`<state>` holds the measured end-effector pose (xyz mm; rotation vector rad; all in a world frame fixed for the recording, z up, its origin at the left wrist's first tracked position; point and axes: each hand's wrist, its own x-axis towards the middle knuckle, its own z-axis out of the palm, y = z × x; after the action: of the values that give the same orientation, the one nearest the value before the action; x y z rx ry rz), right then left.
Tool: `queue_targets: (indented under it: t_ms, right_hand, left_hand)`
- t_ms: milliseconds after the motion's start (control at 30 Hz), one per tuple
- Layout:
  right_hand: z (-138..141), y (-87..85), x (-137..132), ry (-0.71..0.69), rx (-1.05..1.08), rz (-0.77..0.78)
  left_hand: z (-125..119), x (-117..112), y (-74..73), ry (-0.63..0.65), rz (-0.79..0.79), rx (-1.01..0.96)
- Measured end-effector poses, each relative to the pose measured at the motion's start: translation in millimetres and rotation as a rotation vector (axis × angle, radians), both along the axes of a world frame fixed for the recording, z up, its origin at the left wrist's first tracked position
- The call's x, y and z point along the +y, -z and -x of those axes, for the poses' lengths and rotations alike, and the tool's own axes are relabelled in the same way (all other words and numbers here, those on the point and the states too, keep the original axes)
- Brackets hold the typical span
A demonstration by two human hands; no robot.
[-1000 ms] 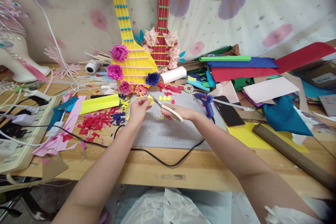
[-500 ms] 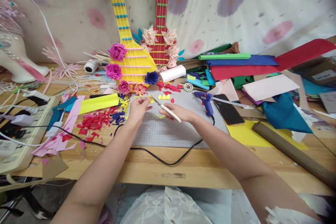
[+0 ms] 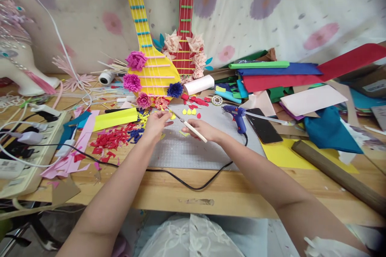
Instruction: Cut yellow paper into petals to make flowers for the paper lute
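My right hand [image 3: 205, 130] is closed around the white handles of a pair of scissors [image 3: 194, 130]. Their metal blades point up and left, reaching the fingertips of my left hand [image 3: 157, 125]. Those fingers pinch a small yellow paper piece [image 3: 173, 116], mostly covered by the fingers and blades. Both hands are over a grey cutting mat [image 3: 187, 154]. Just beyond the blades lie several cut yellow petals [image 3: 189, 111] and a red one [image 3: 198, 115]. A yellow scrap [image 3: 183, 133] rests beneath the scissors.
A yellow paper-flowered lute [image 3: 159, 68] and a red one [image 3: 183, 54] lean at the back. A blue glue gun [image 3: 237, 117] and a phone [image 3: 263, 125] lie right. Red scraps [image 3: 110, 138] and a power strip [image 3: 54, 136] are left. A black cable [image 3: 181, 184] crosses the front.
The scissors and both hands have shifted only very slightly. The whole view has moved a little, and the things on the table keep their places.
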<state>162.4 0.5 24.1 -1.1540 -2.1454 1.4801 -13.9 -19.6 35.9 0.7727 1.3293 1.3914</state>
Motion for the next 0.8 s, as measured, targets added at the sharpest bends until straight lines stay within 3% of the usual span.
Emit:
queue_targets:
  t_ms: [433, 800]
  right_hand:
    - [17.9, 10.6, 1.1, -0.117, 0.122, 0.189]
    - [24.8, 2.7, -0.2, -0.170, 0.116, 0.273]
  left_hand:
    - [31.2, -11.1, -2.2, 0.026, -0.015, 0.065]
    - [44.8, -20.2, -1.8, 0.015, 0.051, 0.060]
